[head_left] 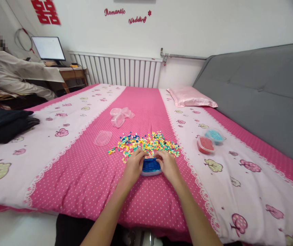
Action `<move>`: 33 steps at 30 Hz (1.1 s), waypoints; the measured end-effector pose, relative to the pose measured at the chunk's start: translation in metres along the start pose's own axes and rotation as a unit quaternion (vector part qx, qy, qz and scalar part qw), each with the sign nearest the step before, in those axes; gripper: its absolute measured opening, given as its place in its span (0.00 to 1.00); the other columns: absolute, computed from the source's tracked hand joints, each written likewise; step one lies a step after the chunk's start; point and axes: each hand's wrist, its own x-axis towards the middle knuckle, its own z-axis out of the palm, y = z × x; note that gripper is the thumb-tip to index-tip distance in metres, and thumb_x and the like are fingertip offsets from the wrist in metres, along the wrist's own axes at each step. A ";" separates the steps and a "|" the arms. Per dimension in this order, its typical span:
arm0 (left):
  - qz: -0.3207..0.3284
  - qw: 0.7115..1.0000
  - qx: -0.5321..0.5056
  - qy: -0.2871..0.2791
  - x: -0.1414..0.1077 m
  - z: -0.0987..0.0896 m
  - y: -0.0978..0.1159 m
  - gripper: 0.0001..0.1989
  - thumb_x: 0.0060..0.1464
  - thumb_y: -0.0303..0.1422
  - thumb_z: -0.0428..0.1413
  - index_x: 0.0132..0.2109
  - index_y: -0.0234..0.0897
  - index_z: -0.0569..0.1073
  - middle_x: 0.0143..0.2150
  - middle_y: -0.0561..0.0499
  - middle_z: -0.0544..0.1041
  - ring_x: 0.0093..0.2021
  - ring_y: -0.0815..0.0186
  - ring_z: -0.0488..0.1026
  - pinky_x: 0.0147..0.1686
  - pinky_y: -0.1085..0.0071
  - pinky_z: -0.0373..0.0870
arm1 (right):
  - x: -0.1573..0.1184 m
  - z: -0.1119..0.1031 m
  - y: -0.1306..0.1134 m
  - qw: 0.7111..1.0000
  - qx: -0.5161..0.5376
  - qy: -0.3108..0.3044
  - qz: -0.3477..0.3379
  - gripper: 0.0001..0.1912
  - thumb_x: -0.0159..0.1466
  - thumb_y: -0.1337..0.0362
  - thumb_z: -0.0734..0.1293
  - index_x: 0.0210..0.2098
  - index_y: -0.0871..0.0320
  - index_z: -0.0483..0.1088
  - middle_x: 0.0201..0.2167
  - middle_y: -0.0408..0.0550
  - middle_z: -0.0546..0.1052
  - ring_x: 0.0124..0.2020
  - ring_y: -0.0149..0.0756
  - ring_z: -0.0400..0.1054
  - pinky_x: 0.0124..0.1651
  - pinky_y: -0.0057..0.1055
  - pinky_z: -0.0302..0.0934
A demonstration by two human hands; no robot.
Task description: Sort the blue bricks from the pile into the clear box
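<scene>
A clear plastic container (151, 173) with rows of small blue blocks (151, 165) in it rests near the front of the bed. At its left side is my left hand (135, 163), fingers curled in a pinch over the far left corner. My right hand (168, 164) is likewise closed, its fingertips at the far right corner. Whatever the fingertips pinch is too small to tell. Just beyond both hands spreads a loose pile of small coloured blocks (146, 141), yellow, green, blue, white and pink.
A flat clear lid (103, 138) and several empty clear containers (120, 115) lie beyond the pile to the left. To the right stand a container of red pieces (205, 145) and one of light blue pieces (215, 136). A pillow (189, 96) lies farther back. A person (10, 68) sits at a desk.
</scene>
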 end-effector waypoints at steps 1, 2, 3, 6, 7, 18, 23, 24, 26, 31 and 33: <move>0.001 1.000 0.000 0.000 0.000 0.000 0.000 0.11 0.63 0.23 0.49 0.42 0.38 0.76 0.40 0.49 0.76 0.41 0.65 0.74 0.42 0.70 0.71 | 0.000 0.000 -0.001 1.000 0.001 -0.001 0.000 0.15 0.59 0.79 0.64 0.37 0.56 0.76 0.35 0.46 0.78 0.37 0.37 0.72 0.43 0.31 0.62; 0.001 1.000 -0.001 0.000 0.000 0.000 0.001 0.11 0.63 0.24 0.49 0.42 0.38 0.76 0.40 0.49 0.76 0.41 0.65 0.74 0.42 0.70 0.71 | -0.001 0.000 -0.002 1.000 0.001 -0.001 0.000 0.17 0.59 0.79 0.63 0.39 0.55 0.77 0.37 0.46 0.78 0.38 0.37 0.72 0.43 0.31 0.62; 0.002 1.000 -0.001 0.001 0.000 -0.001 0.001 0.11 0.63 0.24 0.49 0.42 0.38 0.76 0.40 0.49 0.76 0.41 0.65 0.74 0.42 0.71 0.71 | -0.001 -0.001 -0.002 1.000 0.000 -0.001 0.001 0.18 0.59 0.79 0.63 0.41 0.54 0.77 0.38 0.46 0.78 0.38 0.37 0.72 0.44 0.30 0.62; 0.006 1.000 0.000 0.002 0.000 -0.001 0.002 0.12 0.63 0.23 0.49 0.42 0.38 0.76 0.40 0.49 0.76 0.40 0.65 0.74 0.41 0.71 0.71 | -0.001 -0.001 -0.005 1.000 -0.007 0.000 0.004 0.20 0.60 0.79 0.62 0.41 0.53 0.79 0.39 0.47 0.79 0.41 0.37 0.72 0.45 0.30 0.62; 0.007 1.000 0.000 0.002 0.000 -0.001 0.001 0.12 0.63 0.23 0.49 0.42 0.38 0.76 0.39 0.49 0.76 0.40 0.65 0.74 0.41 0.71 0.71 | -0.001 -0.002 -0.007 1.000 -0.010 0.001 0.005 0.20 0.60 0.79 0.61 0.40 0.53 0.79 0.38 0.47 0.79 0.41 0.38 0.72 0.45 0.30 0.62; 0.015 1.000 0.002 -0.005 -0.001 0.000 -0.002 0.13 0.61 0.20 0.48 0.42 0.37 0.76 0.40 0.49 0.76 0.41 0.66 0.74 0.42 0.71 0.70 | -0.004 0.000 -0.017 0.997 -0.075 0.021 0.029 0.17 0.61 0.79 0.62 0.37 0.54 0.78 0.37 0.45 0.79 0.39 0.37 0.72 0.41 0.29 0.57; 0.007 1.000 0.006 -0.005 -0.002 -0.002 -0.002 0.13 0.61 0.20 0.49 0.42 0.38 0.76 0.41 0.49 0.75 0.41 0.66 0.74 0.42 0.72 0.70 | -0.005 0.002 -0.020 0.991 -0.115 0.048 0.046 0.15 0.61 0.78 0.66 0.37 0.52 0.78 0.37 0.47 0.81 0.44 0.44 0.69 0.43 0.32 0.57; 0.007 1.000 0.007 -0.006 -0.002 -0.002 -0.002 0.13 0.61 0.20 0.49 0.42 0.38 0.76 0.41 0.49 0.75 0.41 0.66 0.74 0.42 0.72 0.70 | -0.005 0.002 -0.021 0.990 -0.122 0.051 0.048 0.15 0.61 0.77 0.67 0.38 0.52 0.78 0.37 0.47 0.81 0.44 0.45 0.68 0.44 0.33 0.56; 0.009 1.000 0.007 -0.007 -0.002 -0.001 -0.002 0.13 0.61 0.20 0.49 0.42 0.37 0.76 0.41 0.49 0.75 0.41 0.66 0.74 0.42 0.72 0.70 | -0.005 0.003 -0.021 0.988 -0.135 0.056 0.052 0.14 0.60 0.76 0.68 0.39 0.51 0.78 0.36 0.47 0.81 0.43 0.46 0.68 0.45 0.35 0.56; 0.012 1.000 0.007 -0.006 -0.002 -0.001 -0.003 0.13 0.61 0.20 0.49 0.42 0.38 0.76 0.41 0.49 0.75 0.41 0.66 0.74 0.42 0.72 0.70 | -0.005 0.005 -0.020 0.984 -0.157 0.058 0.055 0.14 0.61 0.75 0.70 0.42 0.51 0.78 0.36 0.46 0.82 0.43 0.45 0.68 0.47 0.37 0.53; 0.012 1.000 0.007 -0.005 -0.002 -0.001 -0.003 0.13 0.61 0.20 0.49 0.42 0.38 0.76 0.41 0.49 0.75 0.41 0.67 0.74 0.43 0.72 0.70 | -0.005 0.006 -0.018 0.983 -0.166 0.059 0.054 0.15 0.61 0.75 0.70 0.43 0.51 0.78 0.37 0.46 0.82 0.44 0.45 0.69 0.49 0.38 0.52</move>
